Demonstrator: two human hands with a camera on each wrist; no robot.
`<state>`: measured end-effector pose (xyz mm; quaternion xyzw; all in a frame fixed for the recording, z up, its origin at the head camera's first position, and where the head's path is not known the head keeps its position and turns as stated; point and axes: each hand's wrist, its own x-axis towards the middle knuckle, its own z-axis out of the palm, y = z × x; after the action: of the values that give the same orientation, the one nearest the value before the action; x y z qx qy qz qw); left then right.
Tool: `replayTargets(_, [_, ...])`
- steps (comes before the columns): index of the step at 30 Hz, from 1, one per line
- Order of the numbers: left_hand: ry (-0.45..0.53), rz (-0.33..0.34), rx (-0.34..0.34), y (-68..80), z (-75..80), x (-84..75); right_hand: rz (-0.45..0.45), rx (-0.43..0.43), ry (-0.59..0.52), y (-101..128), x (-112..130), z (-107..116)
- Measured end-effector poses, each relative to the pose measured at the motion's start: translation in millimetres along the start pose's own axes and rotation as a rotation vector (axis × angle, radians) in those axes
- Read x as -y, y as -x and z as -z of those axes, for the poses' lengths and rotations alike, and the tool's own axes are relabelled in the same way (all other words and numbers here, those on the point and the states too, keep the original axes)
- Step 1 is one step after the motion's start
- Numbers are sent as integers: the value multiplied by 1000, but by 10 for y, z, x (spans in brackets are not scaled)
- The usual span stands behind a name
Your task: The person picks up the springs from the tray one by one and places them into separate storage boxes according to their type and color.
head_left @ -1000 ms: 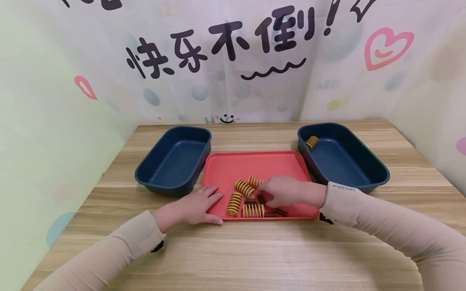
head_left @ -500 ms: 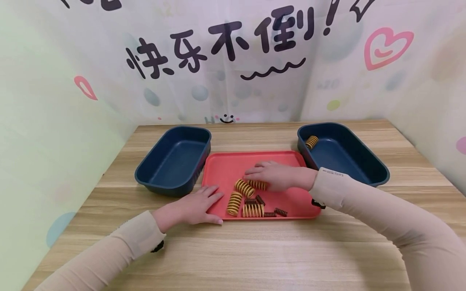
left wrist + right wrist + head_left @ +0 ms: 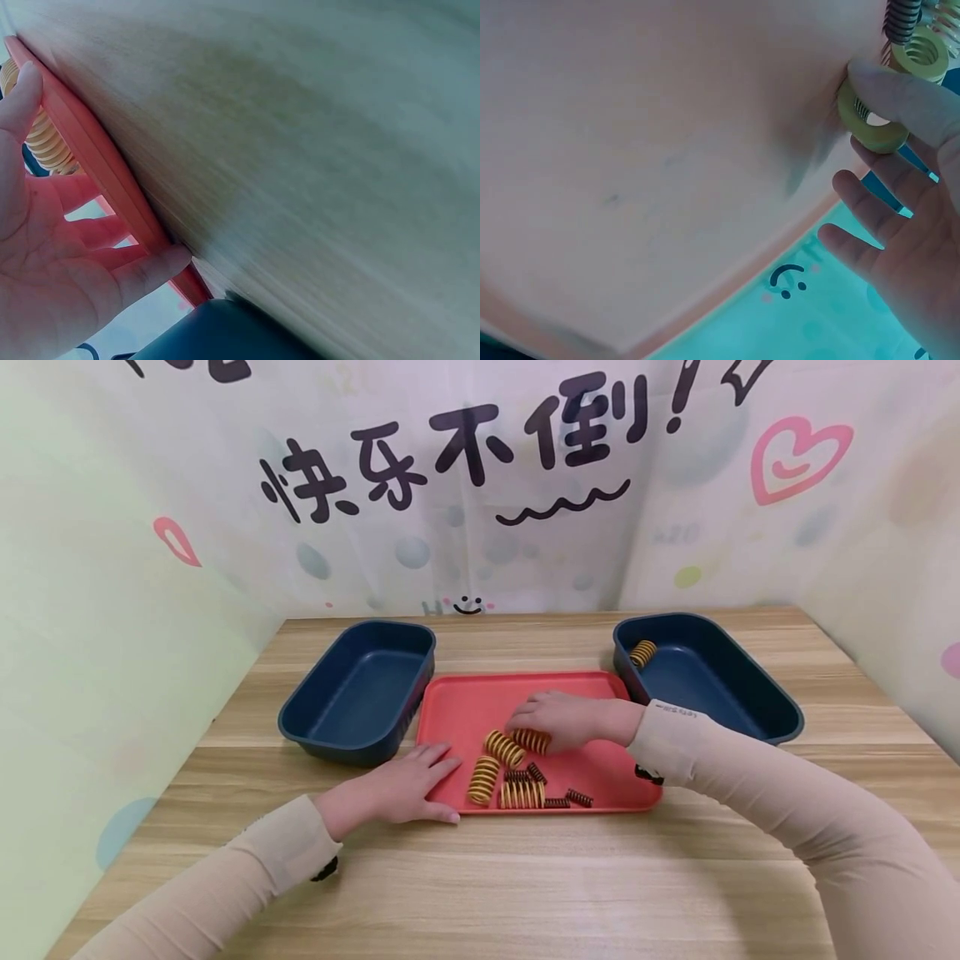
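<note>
My left hand point(image 3: 408, 787) lies on the near left corner of the red tray point(image 3: 465, 697), fingers stretched over its rim, as the left wrist view shows too. On the tray my right hand point(image 3: 566, 720) pinches a yellow coil spring point(image 3: 532, 741) between thumb and forefinger. The right wrist view has the thumb across that spring point(image 3: 881, 136), the other fingers spread. Beside it lie more large yellow springs, one angled point(image 3: 504, 748), one near the left hand point(image 3: 483, 779) and one at the front rim point(image 3: 522, 794). Several small dark springs point(image 3: 579, 797) lie among them.
A dark blue bin point(image 3: 360, 693) with nothing visible inside stands left of the tray. Another blue bin point(image 3: 697, 677) on the right holds one yellow spring point(image 3: 642, 653) in its far left corner. A printed cloth point(image 3: 465, 552) hangs behind the wooden table point(image 3: 525, 885).
My right hand has left a small dark spring near the front, moved back and left over the tray, and taken hold of the rear yellow spring. The left hand stays put.
</note>
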<state>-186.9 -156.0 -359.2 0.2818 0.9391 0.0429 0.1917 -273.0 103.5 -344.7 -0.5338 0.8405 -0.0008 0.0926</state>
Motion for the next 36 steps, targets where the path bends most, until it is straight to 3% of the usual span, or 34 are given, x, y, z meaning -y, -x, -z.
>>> replayTargets(11, [-1, 5, 2, -15, 16, -15, 47, -3, 3, 43, -8, 45])
replayTargets(23, [0, -5, -1, -17, 23, -19, 18, 20, -40, 170, 31, 162])
replayTargets(36, [18, -3, -10, 23, 9, -32, -55, -1, 24, 357, -15, 338])
